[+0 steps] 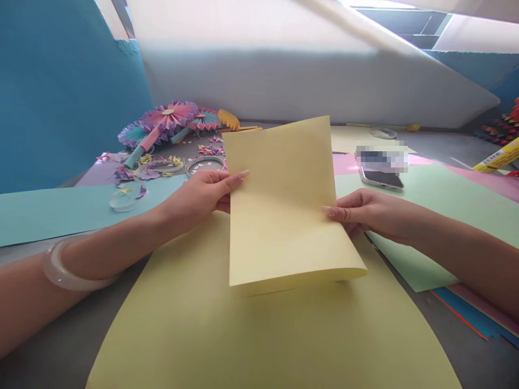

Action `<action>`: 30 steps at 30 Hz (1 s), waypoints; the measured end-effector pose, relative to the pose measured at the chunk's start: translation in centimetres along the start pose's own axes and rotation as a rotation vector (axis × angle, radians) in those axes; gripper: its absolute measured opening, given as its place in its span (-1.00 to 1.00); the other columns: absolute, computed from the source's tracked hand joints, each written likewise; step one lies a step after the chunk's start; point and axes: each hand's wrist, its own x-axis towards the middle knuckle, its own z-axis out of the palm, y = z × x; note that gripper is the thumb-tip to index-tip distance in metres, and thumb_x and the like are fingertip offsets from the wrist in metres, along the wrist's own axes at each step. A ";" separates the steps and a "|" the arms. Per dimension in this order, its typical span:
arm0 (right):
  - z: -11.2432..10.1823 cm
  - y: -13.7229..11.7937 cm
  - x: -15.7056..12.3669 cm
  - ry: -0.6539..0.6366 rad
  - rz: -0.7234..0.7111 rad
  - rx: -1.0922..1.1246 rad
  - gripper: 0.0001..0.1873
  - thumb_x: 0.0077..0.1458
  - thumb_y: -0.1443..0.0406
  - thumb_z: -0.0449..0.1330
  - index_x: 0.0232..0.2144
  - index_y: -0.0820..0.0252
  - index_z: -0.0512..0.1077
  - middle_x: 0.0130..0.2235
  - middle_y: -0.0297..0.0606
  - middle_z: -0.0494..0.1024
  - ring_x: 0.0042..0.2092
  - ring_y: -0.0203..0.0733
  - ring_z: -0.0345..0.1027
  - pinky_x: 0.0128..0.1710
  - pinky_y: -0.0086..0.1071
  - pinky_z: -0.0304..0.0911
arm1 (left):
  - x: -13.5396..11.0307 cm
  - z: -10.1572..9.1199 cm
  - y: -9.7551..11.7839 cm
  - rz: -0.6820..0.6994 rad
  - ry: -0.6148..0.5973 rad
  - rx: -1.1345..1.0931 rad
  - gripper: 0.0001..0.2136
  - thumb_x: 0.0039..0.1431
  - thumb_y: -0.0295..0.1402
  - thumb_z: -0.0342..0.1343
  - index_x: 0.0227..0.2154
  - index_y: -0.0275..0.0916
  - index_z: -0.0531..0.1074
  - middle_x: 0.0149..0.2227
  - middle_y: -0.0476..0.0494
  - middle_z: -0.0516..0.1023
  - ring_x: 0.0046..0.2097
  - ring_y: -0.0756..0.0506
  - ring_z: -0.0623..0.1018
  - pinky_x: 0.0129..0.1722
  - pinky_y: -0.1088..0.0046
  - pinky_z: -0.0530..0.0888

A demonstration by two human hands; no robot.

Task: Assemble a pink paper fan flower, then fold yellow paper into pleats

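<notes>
A yellow sheet of paper [279,200] is raised between my hands, its lower right part curling under. My left hand [213,189] pinches its left edge, thumb on the near face. At the right edge, my right hand [359,210] grips it the same way, fingers behind the paper. Beneath lies a larger yellow sheet [263,346] spread over the grey table; whether the two are joined is hidden by the fold. A pale bangle [67,270] circles my left wrist.
Folded paper fans [170,116] and paper scraps [150,167] lie back left, near a tape roll [205,165] and a blue sheet [60,208]. On the right, a phone [381,177] rests on green paper [458,200]. More coloured sheets [474,316] are stacked at lower right.
</notes>
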 end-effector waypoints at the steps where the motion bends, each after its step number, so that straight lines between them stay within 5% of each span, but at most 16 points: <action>1: 0.0 0.0 0.0 -0.001 0.008 0.008 -0.59 -0.10 -0.14 0.31 -0.46 0.01 0.65 -0.34 -0.21 0.66 -0.34 -0.14 0.53 -0.35 -0.37 0.47 | 0.0 0.0 -0.1 0.002 0.004 0.000 -0.71 0.18 -0.09 0.19 -0.42 -0.22 0.60 -0.37 -0.09 0.66 -0.27 -0.11 0.65 -0.22 0.45 0.60; 6: 0.1 -0.2 0.0 -0.029 0.006 0.024 -0.59 -0.06 -0.12 0.29 -0.44 0.04 0.65 -0.31 -0.19 0.67 -0.29 -0.13 0.54 -0.30 -0.37 0.48 | 0.2 -0.3 -0.2 0.028 0.021 -0.003 -0.63 0.17 -0.02 0.17 -0.35 -0.28 0.60 -0.27 -0.18 0.67 -0.23 -0.16 0.65 -0.18 0.35 0.62; 14: 0.3 -0.6 -0.3 -0.036 0.027 0.044 -0.57 -0.05 -0.14 0.27 -0.45 0.03 0.65 -0.27 -0.19 0.66 -0.29 -0.14 0.53 -0.31 -0.37 0.46 | 0.3 -0.5 -0.2 0.051 0.030 -0.042 -0.68 0.19 -0.08 0.17 -0.38 -0.27 0.59 -0.28 -0.15 0.67 -0.23 -0.12 0.65 -0.22 0.44 0.62; 25: 0.1 -0.3 -0.2 -0.060 0.024 0.072 -0.55 -0.03 -0.12 0.27 -0.54 0.10 0.61 -0.38 -0.21 0.64 -0.38 -0.16 0.51 -0.31 -0.35 0.43 | 0.8 -1.0 -0.5 0.123 0.080 -0.106 -0.69 0.18 -0.12 0.20 -0.47 -0.28 0.57 -0.43 -0.07 0.63 -0.30 -0.09 0.64 -0.23 0.41 0.63; 30: 0.4 -0.7 -0.5 -0.070 0.027 0.035 -0.53 -0.01 -0.15 0.23 -0.50 0.07 0.62 -0.42 -0.22 0.65 -0.37 -0.13 0.55 -0.25 -0.31 0.45 | 1.2 -1.3 -1.0 0.133 0.089 -0.103 -0.69 0.17 -0.09 0.20 -0.39 -0.29 0.59 -0.32 -0.13 0.67 -0.24 -0.15 0.66 -0.19 0.32 0.64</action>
